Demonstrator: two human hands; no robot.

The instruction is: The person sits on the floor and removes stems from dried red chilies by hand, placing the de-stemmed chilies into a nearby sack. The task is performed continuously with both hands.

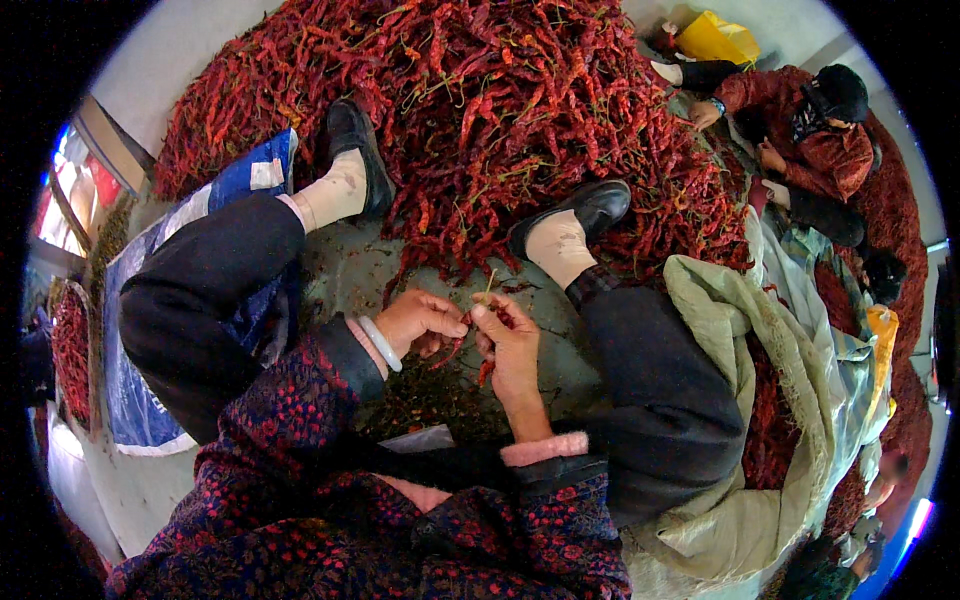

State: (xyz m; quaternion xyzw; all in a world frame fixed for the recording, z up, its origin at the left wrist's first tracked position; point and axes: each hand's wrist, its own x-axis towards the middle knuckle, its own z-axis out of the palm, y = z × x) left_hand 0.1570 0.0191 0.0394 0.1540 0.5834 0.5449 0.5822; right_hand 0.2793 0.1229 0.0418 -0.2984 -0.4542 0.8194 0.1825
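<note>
The left hand and the right hand are drawn close together, fingertips nearly meeting, and a pale stem stands at the right hand's fingertips, its long axis pointing ahead. Of the 2 hands, the right is nearer to it and appears to pinch it between thumb and forefinger, the other fingers curled; a bit of red chilli shows just below those fingers. The left hand is nearly closed, thumb against forefinger, on a thin dried chilli that pokes out below its fingertips, slanting down and to the left. Whether stem and dried chilli are 1 piece I cannot tell, since the fingers cover any join. Ahead of both hands spreads the chilli pile; to the right of the right hand, beyond the right leg, lies an open pale sack.
</note>
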